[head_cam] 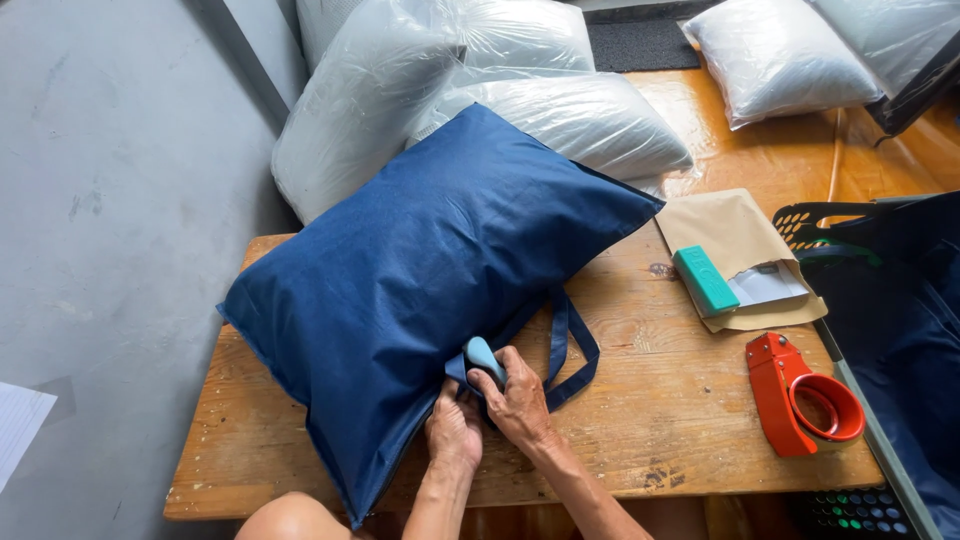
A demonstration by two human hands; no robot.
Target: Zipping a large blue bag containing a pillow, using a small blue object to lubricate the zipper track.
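A stuffed dark blue fabric bag (420, 270) with loop handles (575, 350) lies across a low wooden table (650, 420). My right hand (515, 400) grips a small teal handheld tool (483, 356) and presses it against the bag's open edge near the handles. My left hand (455, 430) sits just beside it, pinching the blue fabric at the same edge. Both forearms come in from the bottom of the view.
A brown envelope (730, 240) with a teal block (705, 280) on it lies at the table's right, and an orange tape dispenser (800, 395) sits near the right front. Clear-wrapped white pillows (560, 110) are stacked behind. A dark basket (890, 300) with blue fabric stands right.
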